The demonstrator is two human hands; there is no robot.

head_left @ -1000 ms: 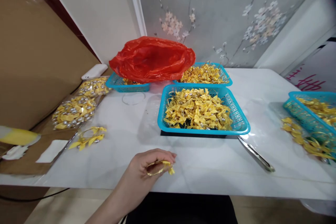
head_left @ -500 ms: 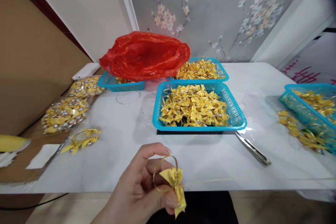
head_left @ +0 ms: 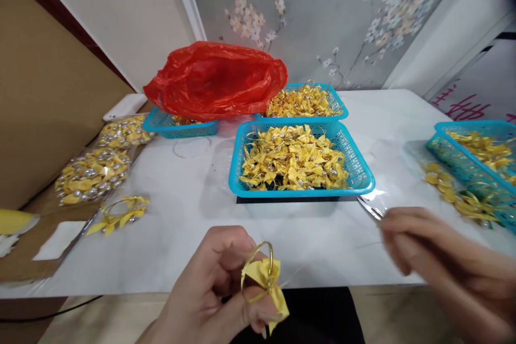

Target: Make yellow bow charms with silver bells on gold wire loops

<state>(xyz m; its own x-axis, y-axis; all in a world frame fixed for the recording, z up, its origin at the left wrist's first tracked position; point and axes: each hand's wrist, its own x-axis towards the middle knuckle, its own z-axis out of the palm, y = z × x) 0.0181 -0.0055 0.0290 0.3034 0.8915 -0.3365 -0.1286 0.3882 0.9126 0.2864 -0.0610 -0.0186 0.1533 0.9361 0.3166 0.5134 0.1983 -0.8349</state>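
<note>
My left hand point(head_left: 220, 285) is closed, pinching a yellow ribbon bow point(head_left: 276, 298) below its knot. A thin gold wire loop point(head_left: 243, 274) stands up from the bow beside my fingers. From the knot a fine thread point(head_left: 366, 245) runs right toward my right hand point(head_left: 427, 258). That hand is blurred by motion, its fingers pressed together where the thread ends. It hangs over the handle end of a slim metal tool point(head_left: 368, 208), whose kind I cannot make out; its other end shows by the middle basket.
A blue basket point(head_left: 302, 193) of yellow bows is ahead, others point(head_left: 342, 114) point(head_left: 437, 145) behind and right. A red plastic bag point(head_left: 217, 80) covers part of another basket point(head_left: 177, 130). Bagged bows with silver beads point(head_left: 94, 174) and a loose bow ring point(head_left: 121, 214) lie left.
My right hand has come into view from the right, covering the metal tool's handle. The thread, stretched far right before, is now shorter in view. My left hand keeps its pinch, slightly turned.
</note>
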